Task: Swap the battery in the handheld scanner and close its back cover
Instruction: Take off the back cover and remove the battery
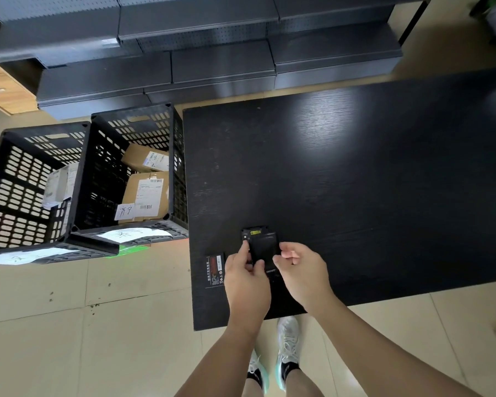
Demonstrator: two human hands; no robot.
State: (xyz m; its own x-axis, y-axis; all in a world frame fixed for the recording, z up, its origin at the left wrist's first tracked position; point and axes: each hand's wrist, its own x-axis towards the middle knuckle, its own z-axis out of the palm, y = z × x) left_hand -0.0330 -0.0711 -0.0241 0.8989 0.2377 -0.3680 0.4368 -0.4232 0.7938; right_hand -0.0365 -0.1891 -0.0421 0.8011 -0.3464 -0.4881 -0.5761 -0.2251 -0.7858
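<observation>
left hand [248, 277] pinching; right hand [302, 267] fingers curled

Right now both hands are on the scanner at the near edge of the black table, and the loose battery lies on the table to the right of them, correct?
Not quite: the head view shows the loose battery lying left of the hands, not right. The left hand and right hand are on the scanner near the black table's near edge.

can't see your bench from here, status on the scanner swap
Left hand and right hand both on scanner, back up on table. Loose battery lies left of it. Nothing in the way.
</observation>
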